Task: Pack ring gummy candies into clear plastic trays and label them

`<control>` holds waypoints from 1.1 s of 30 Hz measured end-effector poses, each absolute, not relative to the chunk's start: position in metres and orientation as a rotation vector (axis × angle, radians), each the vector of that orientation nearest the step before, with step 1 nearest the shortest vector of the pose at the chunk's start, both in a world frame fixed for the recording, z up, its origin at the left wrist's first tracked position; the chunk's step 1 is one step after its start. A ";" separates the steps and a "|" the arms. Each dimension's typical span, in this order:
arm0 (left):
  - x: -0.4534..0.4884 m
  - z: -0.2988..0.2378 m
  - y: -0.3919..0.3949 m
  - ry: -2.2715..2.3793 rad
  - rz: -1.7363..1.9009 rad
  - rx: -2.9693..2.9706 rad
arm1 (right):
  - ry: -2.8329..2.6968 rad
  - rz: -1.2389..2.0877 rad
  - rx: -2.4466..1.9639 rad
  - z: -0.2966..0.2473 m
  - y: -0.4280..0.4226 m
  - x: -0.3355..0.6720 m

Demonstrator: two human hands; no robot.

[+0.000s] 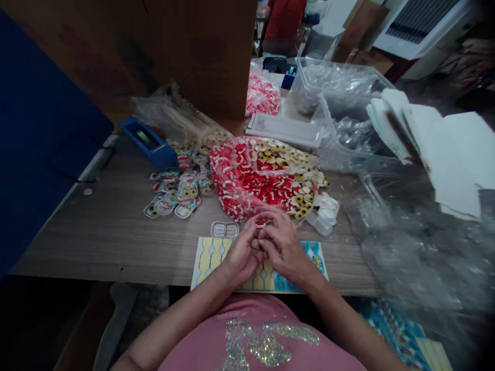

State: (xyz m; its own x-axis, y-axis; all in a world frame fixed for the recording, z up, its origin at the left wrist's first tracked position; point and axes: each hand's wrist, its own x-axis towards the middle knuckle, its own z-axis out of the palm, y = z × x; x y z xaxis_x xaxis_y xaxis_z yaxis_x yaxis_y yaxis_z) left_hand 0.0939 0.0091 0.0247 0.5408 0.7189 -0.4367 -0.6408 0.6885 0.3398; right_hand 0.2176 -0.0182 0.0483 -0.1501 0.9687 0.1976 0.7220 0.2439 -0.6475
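Note:
My left hand (244, 253) and my right hand (281, 246) meet over a yellow and blue printed sticker sheet (209, 250) at the table's front edge. Their fingers are curled around small pieces. A red and white piece (261, 224) shows between the fingertips, and a small yellowish round piece (255, 243) is pinched below it. Just beyond is an open plastic bag of red and white pieces (247, 175) and yellow, dark-centred round pieces (303, 198). An empty clear blister shell (225, 230) lies left of my fingers.
Filled, labelled blister packs (187, 186) are heaped at left by a blue tape dispenser (149, 144). Clear tubs (340, 77) and plastic shells (417, 247) crowd the right, with white cards (456, 154) above. A cardboard box (185, 56) stands behind; a person in red (285, 23) is farther back.

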 end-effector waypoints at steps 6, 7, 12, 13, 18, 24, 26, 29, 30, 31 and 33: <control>0.081 0.023 0.005 0.534 0.845 0.157 | -1.904 0.407 -1.499 0.037 -0.019 0.210; 0.080 0.022 0.006 0.536 0.848 0.159 | -1.889 0.445 -1.449 0.039 -0.020 0.211; 0.080 0.017 0.009 0.576 0.908 0.131 | -1.967 0.522 -1.478 0.044 -0.026 0.213; 0.080 0.016 0.009 0.573 0.917 0.125 | -2.006 0.446 -1.533 0.043 -0.026 0.212; 0.080 0.017 0.008 0.557 0.937 0.079 | -2.016 0.054 -1.588 0.034 -0.025 0.203; 0.079 0.022 0.010 0.542 0.914 0.062 | -1.959 -0.080 -1.439 0.039 -0.025 0.199; 0.081 0.023 0.010 0.547 0.931 0.060 | -2.016 -0.073 -1.446 0.041 -0.026 0.196; 0.084 0.024 0.009 0.547 0.965 0.046 | -2.038 0.026 -1.513 0.043 -0.026 0.193; 0.084 0.024 0.009 0.541 0.969 0.042 | -2.016 0.083 -1.519 0.045 -0.025 0.193; 0.084 0.024 0.008 0.534 0.963 0.038 | -1.982 0.155 -1.510 0.046 -0.025 0.193; 0.083 0.024 0.007 0.525 0.936 0.035 | -1.894 0.361 -1.464 0.049 -0.024 0.196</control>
State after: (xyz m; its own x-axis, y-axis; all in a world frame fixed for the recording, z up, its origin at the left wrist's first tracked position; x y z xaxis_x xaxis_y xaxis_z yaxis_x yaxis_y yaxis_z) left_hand 0.0832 0.0072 0.0238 0.4772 0.7748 -0.4147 -0.7583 0.6015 0.2513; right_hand 0.1957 -0.0243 0.0489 -0.1108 0.9268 0.3588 0.7300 0.3209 -0.6034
